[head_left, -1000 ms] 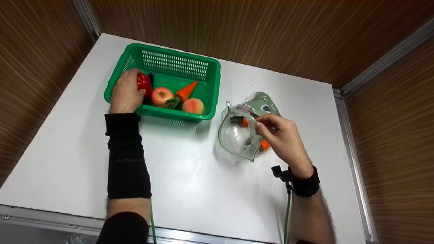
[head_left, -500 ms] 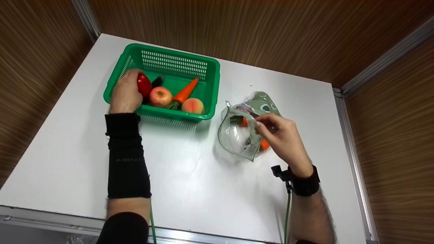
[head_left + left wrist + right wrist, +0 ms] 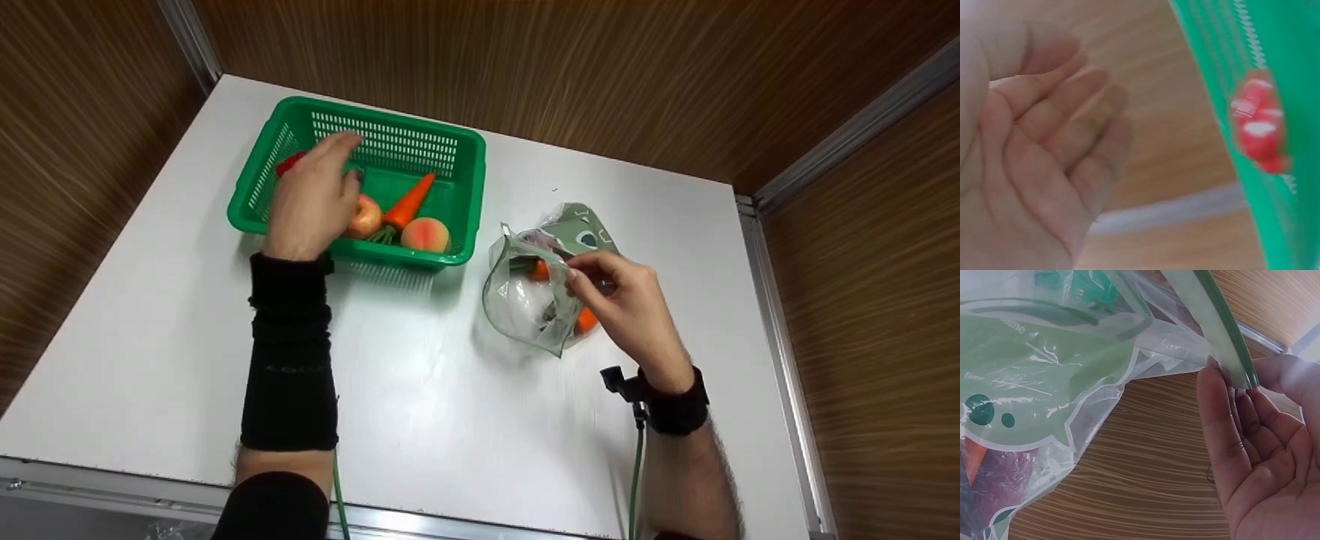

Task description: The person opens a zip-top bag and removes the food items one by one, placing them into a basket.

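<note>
My left hand (image 3: 313,196) is over the left part of the green basket (image 3: 472,217), fingers loosely bent and nothing in the palm, as the left wrist view shows. A glossy red bell pepper (image 3: 289,163) lies at the basket's left end, partly behind the hand; the same pepper (image 3: 1258,124) looks blurred in the left wrist view. Beside the hand are an apple (image 3: 365,217), a carrot (image 3: 412,201) and a peach (image 3: 426,235). My right hand (image 3: 626,300) pinches the rim of a clear and green zip bag (image 3: 517,300) between thumb and fingertips, its mouth gaping.
Inside the bag, orange pieces (image 3: 586,321) and a purplish item (image 3: 1008,484) show through the film. Wood-grain walls (image 3: 525,75) enclose the white table (image 3: 420,405) at the back and sides. Green cables (image 3: 637,472) trail from both wrists.
My left hand has let go of the red bell pepper and shifted right and up over the basket. The pepper now lies farther left in it. My right hand and the bag stay put.
</note>
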A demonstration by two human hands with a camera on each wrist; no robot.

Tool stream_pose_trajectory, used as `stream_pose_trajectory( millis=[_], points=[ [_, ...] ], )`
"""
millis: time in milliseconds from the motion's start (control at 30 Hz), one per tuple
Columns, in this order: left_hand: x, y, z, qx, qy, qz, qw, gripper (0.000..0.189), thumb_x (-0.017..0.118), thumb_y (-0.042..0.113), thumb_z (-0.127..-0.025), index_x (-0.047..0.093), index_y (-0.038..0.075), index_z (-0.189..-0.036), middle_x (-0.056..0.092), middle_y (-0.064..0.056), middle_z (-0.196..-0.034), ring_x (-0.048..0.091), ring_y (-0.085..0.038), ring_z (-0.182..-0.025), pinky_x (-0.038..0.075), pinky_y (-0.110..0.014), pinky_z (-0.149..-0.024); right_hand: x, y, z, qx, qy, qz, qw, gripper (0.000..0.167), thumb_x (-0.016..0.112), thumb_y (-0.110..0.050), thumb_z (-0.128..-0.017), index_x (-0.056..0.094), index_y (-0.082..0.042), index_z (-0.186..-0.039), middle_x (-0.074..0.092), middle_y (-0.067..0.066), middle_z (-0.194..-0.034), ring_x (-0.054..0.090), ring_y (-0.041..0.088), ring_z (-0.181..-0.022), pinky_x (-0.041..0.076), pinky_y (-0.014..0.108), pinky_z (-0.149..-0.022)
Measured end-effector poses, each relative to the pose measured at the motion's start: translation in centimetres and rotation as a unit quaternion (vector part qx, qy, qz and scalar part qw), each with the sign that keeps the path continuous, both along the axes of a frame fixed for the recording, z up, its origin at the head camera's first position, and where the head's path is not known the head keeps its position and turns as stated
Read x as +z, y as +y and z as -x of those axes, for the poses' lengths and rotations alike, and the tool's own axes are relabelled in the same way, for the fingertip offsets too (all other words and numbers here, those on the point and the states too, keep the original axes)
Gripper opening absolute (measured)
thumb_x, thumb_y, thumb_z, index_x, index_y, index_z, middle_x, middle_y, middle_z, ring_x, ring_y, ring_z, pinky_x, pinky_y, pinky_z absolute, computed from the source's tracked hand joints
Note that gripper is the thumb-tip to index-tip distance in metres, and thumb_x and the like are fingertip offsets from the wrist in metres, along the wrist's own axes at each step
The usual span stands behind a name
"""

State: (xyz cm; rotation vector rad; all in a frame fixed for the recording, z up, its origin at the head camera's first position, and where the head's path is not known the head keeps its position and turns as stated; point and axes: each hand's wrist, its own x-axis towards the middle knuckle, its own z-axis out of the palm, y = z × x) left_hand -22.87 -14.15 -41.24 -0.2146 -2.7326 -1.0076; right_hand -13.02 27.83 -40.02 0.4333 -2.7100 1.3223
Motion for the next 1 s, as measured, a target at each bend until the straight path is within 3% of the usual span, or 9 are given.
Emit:
stream_pose_trajectory(
  millis=[167, 300, 433, 700, 867, 1000],
  points=[
    [2.0, 4.5, -1.8, -0.093, 0.045, 0.013, 0.9946, 0.046, 0.063, 0.006, -0.118, 0.068, 0.010, -0.164, 0.069, -0.010, -0.170, 0.065, -0.031, -0.161, 0.051, -0.049, -0.137, 0.2, 0.0, -0.1, -0.007, -0.002, -0.003, 1.0000, 0.012, 0.078, -0.005, -0.112, 0.085, 0.000, -0.121, 0.085, 0.014, -0.101, 0.076, 0.006, -0.089, 0.063, 0.013, -0.079],
    [2.7, 7.9, -3.3, -0.177, 0.094, 0.023, 0.9794, 0.038, 0.059, 0.001, -0.116, 0.079, 0.007, -0.148, 0.082, -0.011, -0.150, 0.078, -0.029, -0.143, 0.062, -0.046, -0.126, 0.3, -0.1, -0.1, -0.008, 0.005, -0.006, 0.9999, 0.012, 0.077, -0.004, -0.112, 0.085, 0.000, -0.121, 0.085, 0.014, -0.101, 0.075, 0.005, -0.089, 0.062, 0.012, -0.078],
    [2.7, 10.4, -4.7, -0.243, 0.109, 0.039, 0.9630, 0.036, 0.058, -0.002, -0.112, 0.086, 0.009, -0.133, 0.088, -0.007, -0.133, 0.083, -0.027, -0.128, 0.067, -0.044, -0.115, 0.3, -0.3, -0.1, -0.006, 0.019, -0.001, 0.9998, 0.012, 0.077, -0.001, -0.112, 0.085, 0.002, -0.120, 0.085, 0.015, -0.102, 0.075, 0.004, -0.089, 0.063, 0.012, -0.078],
    [1.9, 14.3, -5.8, -0.341, 0.044, 0.059, 0.9372, 0.034, 0.061, -0.002, -0.112, 0.088, 0.009, -0.131, 0.089, -0.007, -0.131, 0.085, -0.025, -0.122, 0.069, -0.044, -0.111, 0.2, -0.4, -0.3, 0.001, 0.064, 0.019, 0.9978, 0.011, 0.078, 0.001, -0.110, 0.083, 0.006, -0.118, 0.086, 0.016, -0.104, 0.078, 0.000, -0.088, 0.065, 0.013, -0.078],
    [0.6, 16.2, -5.5, -0.376, 0.010, 0.082, 0.9228, 0.038, 0.059, -0.003, -0.112, 0.087, 0.010, -0.134, 0.088, -0.007, -0.132, 0.084, -0.025, -0.124, 0.069, -0.045, -0.110, 0.2, -0.5, -0.4, 0.006, 0.078, 0.027, 0.9965, 0.010, 0.079, 0.000, -0.110, 0.084, 0.006, -0.118, 0.086, 0.016, -0.105, 0.079, -0.001, -0.090, 0.066, 0.013, -0.079],
    [-0.7, 17.6, -5.4, -0.388, 0.009, 0.100, 0.9160, 0.036, 0.061, -0.004, -0.110, 0.086, 0.010, -0.132, 0.089, -0.008, -0.130, 0.085, -0.025, -0.124, 0.070, -0.043, -0.107, 0.3, -0.6, -0.5, 0.010, 0.083, 0.034, 0.9959, 0.010, 0.079, 0.000, -0.110, 0.084, 0.005, -0.117, 0.087, 0.016, -0.107, 0.080, -0.002, -0.093, 0.067, 0.014, -0.080]
  ],
)
